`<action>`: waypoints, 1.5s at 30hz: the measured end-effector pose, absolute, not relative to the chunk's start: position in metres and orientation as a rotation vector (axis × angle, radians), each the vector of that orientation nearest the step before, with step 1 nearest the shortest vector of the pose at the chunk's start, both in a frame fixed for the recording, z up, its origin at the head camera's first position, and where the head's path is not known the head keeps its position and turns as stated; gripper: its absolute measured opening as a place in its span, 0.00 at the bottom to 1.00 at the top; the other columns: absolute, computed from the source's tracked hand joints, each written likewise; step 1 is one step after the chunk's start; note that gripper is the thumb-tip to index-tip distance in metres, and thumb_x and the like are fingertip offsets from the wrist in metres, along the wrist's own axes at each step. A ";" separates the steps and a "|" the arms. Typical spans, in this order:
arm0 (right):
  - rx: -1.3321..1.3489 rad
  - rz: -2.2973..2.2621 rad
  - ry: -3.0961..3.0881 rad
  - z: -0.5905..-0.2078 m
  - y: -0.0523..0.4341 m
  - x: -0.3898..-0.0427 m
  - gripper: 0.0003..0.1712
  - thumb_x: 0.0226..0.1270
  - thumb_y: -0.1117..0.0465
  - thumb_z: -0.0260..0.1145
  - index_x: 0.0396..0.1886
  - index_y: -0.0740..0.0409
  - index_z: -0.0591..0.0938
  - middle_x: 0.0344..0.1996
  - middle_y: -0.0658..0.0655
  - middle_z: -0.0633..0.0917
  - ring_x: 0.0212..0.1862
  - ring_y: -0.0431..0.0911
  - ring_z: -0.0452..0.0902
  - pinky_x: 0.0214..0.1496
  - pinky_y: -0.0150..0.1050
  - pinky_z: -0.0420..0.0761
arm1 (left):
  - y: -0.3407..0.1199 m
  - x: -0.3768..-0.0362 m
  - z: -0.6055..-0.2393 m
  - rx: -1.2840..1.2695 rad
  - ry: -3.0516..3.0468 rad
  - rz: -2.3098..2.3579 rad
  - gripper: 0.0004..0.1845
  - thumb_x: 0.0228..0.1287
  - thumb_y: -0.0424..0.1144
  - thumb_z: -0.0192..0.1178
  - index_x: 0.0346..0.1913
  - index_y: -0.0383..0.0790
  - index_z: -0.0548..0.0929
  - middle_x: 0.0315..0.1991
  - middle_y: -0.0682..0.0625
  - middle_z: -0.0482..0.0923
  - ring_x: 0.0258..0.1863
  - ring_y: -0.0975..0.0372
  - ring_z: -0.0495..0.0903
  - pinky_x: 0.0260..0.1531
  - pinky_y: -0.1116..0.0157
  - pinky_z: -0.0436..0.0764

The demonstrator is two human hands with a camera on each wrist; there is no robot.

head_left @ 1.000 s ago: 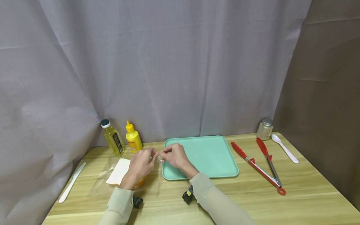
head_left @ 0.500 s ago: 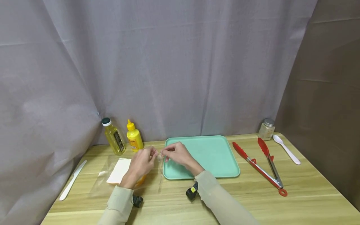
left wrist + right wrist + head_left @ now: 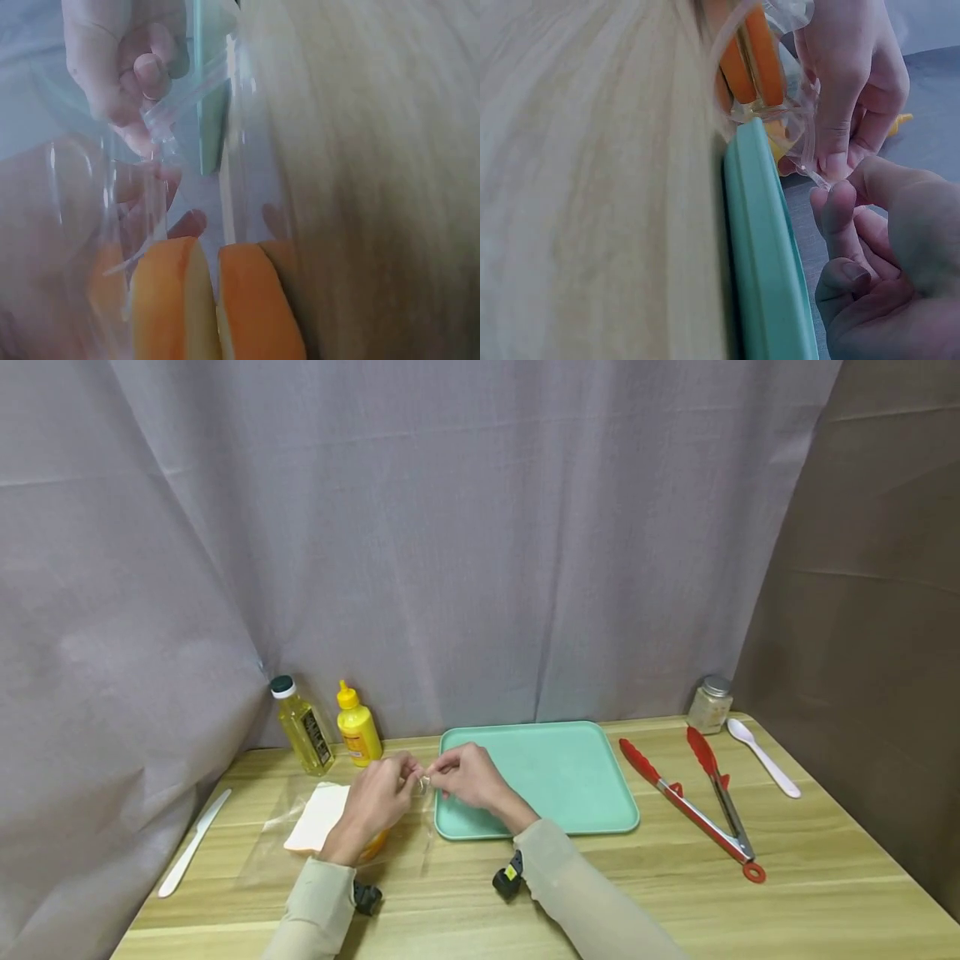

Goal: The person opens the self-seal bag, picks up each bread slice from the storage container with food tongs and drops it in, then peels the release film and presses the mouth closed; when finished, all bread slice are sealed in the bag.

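Two hands are pinched on the thin rim of a clear plastic bag [image 3: 352, 827] at the green tray's [image 3: 570, 777] near-left corner: the left hand [image 3: 378, 797] and right hand [image 3: 468, 774] meet fingertip to fingertip. Soft orange-crusted bread slices [image 3: 217, 300] are seen inside the glossy film. Bare wood is left open in front of the tray; red-tipped metal tongs [image 3: 693, 797] lie to its right.
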State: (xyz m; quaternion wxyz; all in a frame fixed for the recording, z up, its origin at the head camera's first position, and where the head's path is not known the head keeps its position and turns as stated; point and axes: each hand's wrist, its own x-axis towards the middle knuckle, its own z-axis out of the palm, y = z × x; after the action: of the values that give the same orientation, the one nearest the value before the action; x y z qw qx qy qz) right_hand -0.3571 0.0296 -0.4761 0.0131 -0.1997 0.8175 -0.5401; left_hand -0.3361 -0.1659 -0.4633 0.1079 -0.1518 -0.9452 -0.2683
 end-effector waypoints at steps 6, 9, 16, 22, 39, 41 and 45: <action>-0.613 -1.677 2.511 -0.477 0.029 -0.357 0.06 0.72 0.68 0.72 0.43 0.62 0.93 0.35 0.58 0.95 0.25 0.43 0.86 0.27 0.28 0.79 | -0.168 -0.336 -0.466 -0.435 -2.775 -0.759 0.03 0.74 0.35 0.68 0.41 0.47 0.88 0.36 0.54 0.91 0.30 0.66 0.80 0.33 0.61 0.82; -0.587 -1.676 2.472 -0.478 0.030 -0.358 0.09 0.75 0.65 0.68 0.45 0.61 0.94 0.36 0.59 0.95 0.25 0.41 0.85 0.26 0.28 0.76 | -0.168 -0.336 -0.465 -0.429 -2.773 -0.763 0.03 0.75 0.35 0.67 0.41 0.46 0.88 0.36 0.53 0.91 0.29 0.65 0.78 0.31 0.62 0.80; -0.575 -1.678 2.488 -0.478 0.031 -0.358 0.09 0.74 0.55 0.74 0.43 0.54 0.95 0.33 0.59 0.94 0.23 0.40 0.83 0.22 0.28 0.69 | -0.167 -0.337 -0.465 -0.433 -2.773 -0.779 0.02 0.76 0.37 0.67 0.43 0.46 0.89 0.38 0.53 0.92 0.30 0.65 0.80 0.31 0.62 0.81; -0.605 -1.692 2.549 -0.479 0.028 -0.357 0.06 0.71 0.66 0.72 0.39 0.59 0.94 0.31 0.59 0.94 0.21 0.38 0.81 0.24 0.27 0.75 | -0.167 -0.336 -0.466 -0.443 -2.758 -0.779 0.03 0.77 0.37 0.68 0.42 0.48 0.89 0.40 0.52 0.93 0.35 0.64 0.86 0.35 0.59 0.85; -0.525 -1.668 2.523 -0.478 0.031 -0.357 0.09 0.75 0.53 0.74 0.42 0.51 0.95 0.33 0.58 0.95 0.19 0.39 0.80 0.19 0.28 0.67 | -0.166 -0.337 -0.468 -0.454 -2.754 -0.762 0.01 0.75 0.37 0.69 0.43 0.47 0.90 0.38 0.52 0.93 0.33 0.66 0.85 0.35 0.60 0.86; -0.539 -1.681 2.521 -0.479 0.031 -0.356 0.09 0.74 0.54 0.76 0.41 0.53 0.95 0.33 0.59 0.95 0.18 0.39 0.80 0.21 0.28 0.70 | -0.166 -0.336 -0.467 -0.443 -2.759 -0.765 0.01 0.76 0.39 0.69 0.43 0.48 0.90 0.39 0.52 0.93 0.34 0.65 0.85 0.35 0.60 0.86; -0.544 -1.710 2.525 -0.480 0.029 -0.354 0.06 0.73 0.60 0.75 0.40 0.55 0.95 0.32 0.59 0.95 0.18 0.40 0.80 0.23 0.29 0.74 | -0.167 -0.335 -0.467 -0.432 -2.754 -0.768 0.02 0.76 0.40 0.69 0.42 0.48 0.90 0.40 0.51 0.94 0.35 0.64 0.87 0.35 0.58 0.87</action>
State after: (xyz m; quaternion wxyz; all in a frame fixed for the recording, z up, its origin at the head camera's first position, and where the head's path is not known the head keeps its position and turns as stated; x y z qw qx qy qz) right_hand -0.3544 0.0291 -0.4796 0.0223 -0.1755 0.8149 -0.5519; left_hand -0.3349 -0.1666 -0.4672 0.1246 -0.1483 -0.9450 -0.2637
